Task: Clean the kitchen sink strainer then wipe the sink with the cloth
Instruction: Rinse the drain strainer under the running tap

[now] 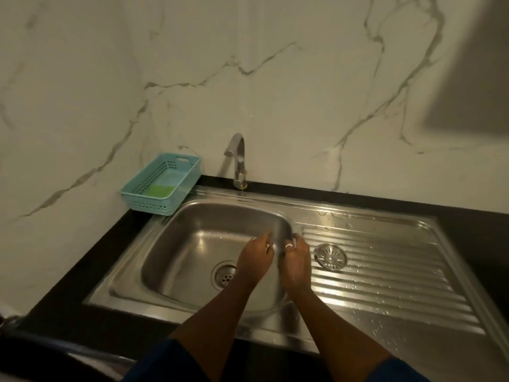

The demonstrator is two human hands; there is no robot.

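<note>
Our left hand (254, 259) and right hand (296, 260) hover close together over the sink (192, 244) basin, fingers bent; whether they pinch anything we cannot tell. The strainer (330, 256) lies on the drainboard (391, 274) just right of them, the drain (224, 275) uncovered

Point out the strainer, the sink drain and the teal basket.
strainer (330, 257): head view, centre of the round metal disc.
sink drain (224, 277): head view, perforated bottom of the open hole.
teal basket (148, 205): head view, its near slotted wall.
</note>
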